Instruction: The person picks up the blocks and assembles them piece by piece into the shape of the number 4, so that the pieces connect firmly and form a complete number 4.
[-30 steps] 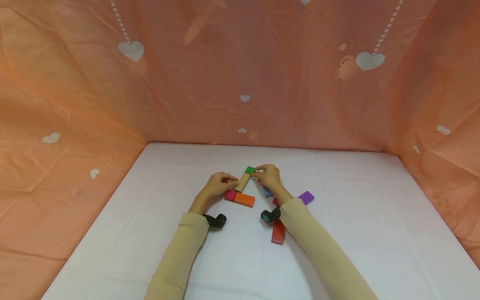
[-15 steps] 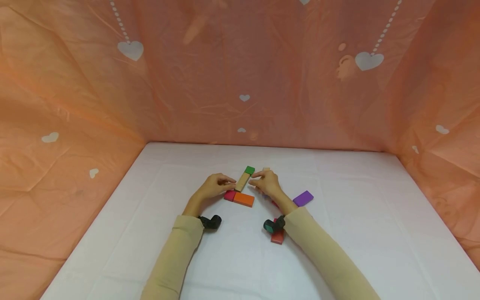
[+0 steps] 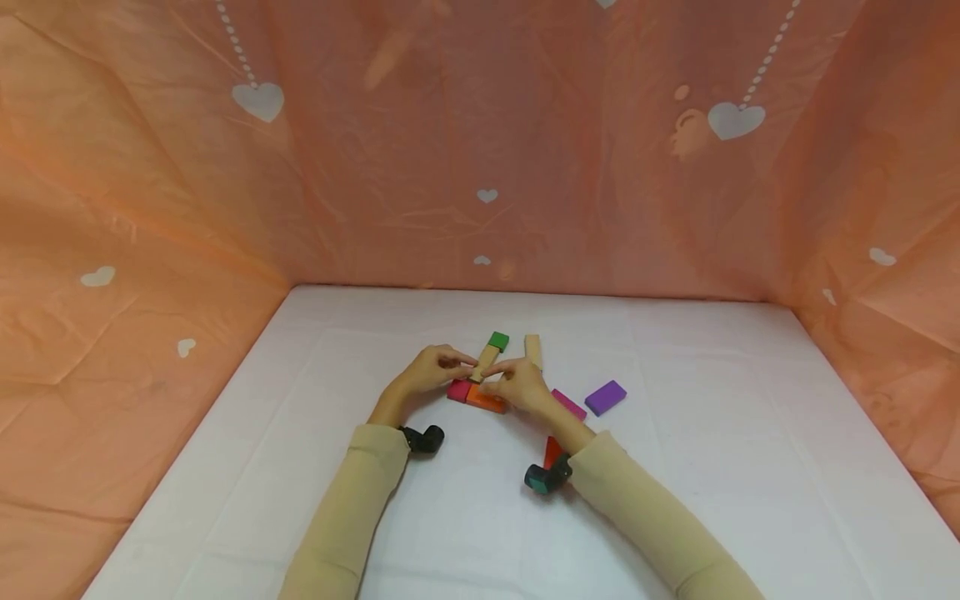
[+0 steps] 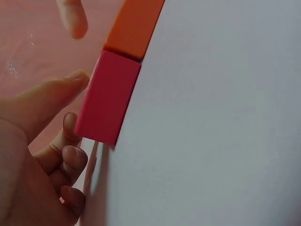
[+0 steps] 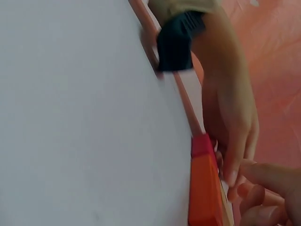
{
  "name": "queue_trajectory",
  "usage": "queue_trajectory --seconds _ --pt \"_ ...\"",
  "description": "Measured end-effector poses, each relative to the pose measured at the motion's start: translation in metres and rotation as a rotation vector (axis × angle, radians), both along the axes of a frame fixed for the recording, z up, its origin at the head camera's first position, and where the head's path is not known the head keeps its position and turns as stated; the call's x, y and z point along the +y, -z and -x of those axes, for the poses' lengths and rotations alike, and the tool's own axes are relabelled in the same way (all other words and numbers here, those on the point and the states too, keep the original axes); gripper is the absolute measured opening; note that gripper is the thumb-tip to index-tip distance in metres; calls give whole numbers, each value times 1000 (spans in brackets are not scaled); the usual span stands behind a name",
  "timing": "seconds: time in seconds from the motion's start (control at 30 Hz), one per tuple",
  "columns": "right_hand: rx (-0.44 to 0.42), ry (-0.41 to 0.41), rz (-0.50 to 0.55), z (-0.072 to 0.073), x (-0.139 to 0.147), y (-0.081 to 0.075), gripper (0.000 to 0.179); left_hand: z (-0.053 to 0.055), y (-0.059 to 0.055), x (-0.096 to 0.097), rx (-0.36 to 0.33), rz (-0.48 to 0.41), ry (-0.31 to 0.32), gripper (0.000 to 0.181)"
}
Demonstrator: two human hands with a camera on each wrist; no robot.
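My left hand [image 3: 435, 372] is beside the lower end of a tan wooden block [image 3: 489, 357], fingertips right at its side. A green block [image 3: 498, 340] meets that block's far end. From the other side my right hand [image 3: 522, 385] reaches in, thumb and index finger apart over the near end. Just below, a crimson block [image 4: 109, 96] and an orange block [image 4: 134, 28] lie end to end. In the right wrist view the fingertips of both hands come together beside the orange block [image 5: 205, 190]. Neither hand visibly grips a block.
A second tan block [image 3: 532, 347] stands out beyond my right hand. Right of that hand lie a magenta block [image 3: 570, 403] and a purple block [image 3: 606, 397]. A red block [image 3: 552, 451] is partly under the right wrist camera [image 3: 547, 477]. Orange curtains surround the white table [image 3: 720, 400].
My right hand has come down and left from the green block to the near end of the tan block, uncovering the second tan block and the magenta block. My left hand stays almost in place.
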State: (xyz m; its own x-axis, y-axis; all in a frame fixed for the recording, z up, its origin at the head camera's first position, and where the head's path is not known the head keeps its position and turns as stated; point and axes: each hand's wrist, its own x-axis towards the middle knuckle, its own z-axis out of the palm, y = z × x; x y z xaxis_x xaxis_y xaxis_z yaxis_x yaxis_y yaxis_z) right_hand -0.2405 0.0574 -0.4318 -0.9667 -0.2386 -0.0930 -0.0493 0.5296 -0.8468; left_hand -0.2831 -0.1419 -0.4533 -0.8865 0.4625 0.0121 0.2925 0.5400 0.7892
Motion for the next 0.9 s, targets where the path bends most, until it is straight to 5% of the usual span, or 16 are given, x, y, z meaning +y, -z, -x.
queue_trajectory --seconds 0.43,0.9 --pt "111 8 -48 -7 -17 13 27 7 1 0 -43 2 23 27" --pt "148 57 -158 -8 -28 8 27 9 3 0 -56 -12 43 27"
